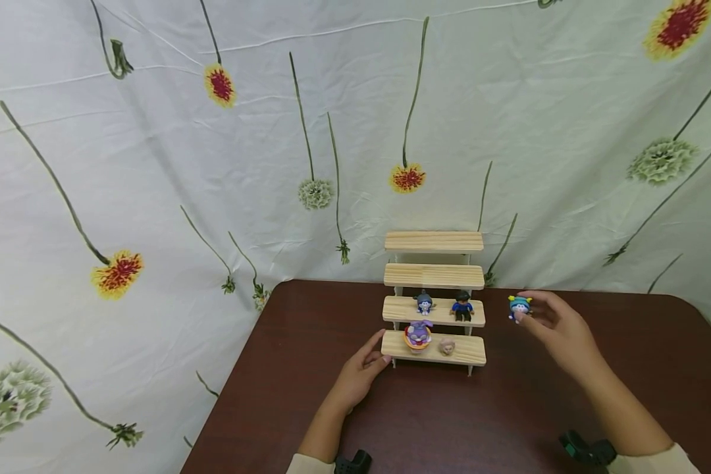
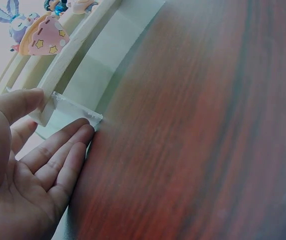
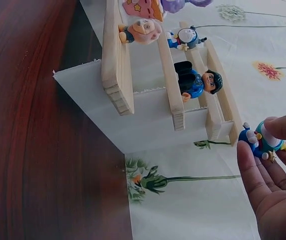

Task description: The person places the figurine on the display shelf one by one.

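Observation:
My right hand [image 1: 563, 332] pinches a small blue-and-white toy figurine [image 1: 519, 307] between thumb and fingers, off the right side of a tiered wooden display stand [image 1: 435, 275]. In the right wrist view this figurine [image 3: 262, 141] lies sideways, showing a teal cap with yellow knobs. At the stand's lower left end is my left hand [image 1: 358, 375]. Its thumb and index finger hold the end of the lowest board [image 2: 57, 75], while the other fingers lie against the white side support [image 2: 75, 107].
The lowest board bears a purple rabbit figurine [image 1: 418, 333] in a cup and a pink-haired figurine [image 1: 447, 346]. One board up are a grey-capped figurine [image 1: 424, 303] and a black-haired toy man [image 1: 462, 307]. Behind the dark brown table [image 1: 308, 329] hangs a flowered white cloth [image 1: 261, 145].

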Demonstrator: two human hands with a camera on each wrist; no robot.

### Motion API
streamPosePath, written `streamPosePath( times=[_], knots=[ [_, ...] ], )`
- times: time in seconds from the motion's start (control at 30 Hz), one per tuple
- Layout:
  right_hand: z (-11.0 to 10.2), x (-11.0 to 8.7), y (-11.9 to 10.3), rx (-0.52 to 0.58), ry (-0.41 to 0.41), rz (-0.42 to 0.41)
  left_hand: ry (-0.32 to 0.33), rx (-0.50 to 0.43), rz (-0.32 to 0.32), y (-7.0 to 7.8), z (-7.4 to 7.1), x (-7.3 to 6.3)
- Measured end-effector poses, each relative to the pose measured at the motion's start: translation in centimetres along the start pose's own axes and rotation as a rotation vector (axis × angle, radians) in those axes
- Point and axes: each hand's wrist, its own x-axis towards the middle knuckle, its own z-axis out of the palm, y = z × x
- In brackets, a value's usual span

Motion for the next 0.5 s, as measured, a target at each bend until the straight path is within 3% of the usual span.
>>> streamPosePath(
  times=[0.5],
  knots=[
    [1.1, 1.1, -0.5, 0.023, -0.001, -0.041, -0.005, -0.007, 0.004, 0.1, 0.0, -0.1]
  ],
)
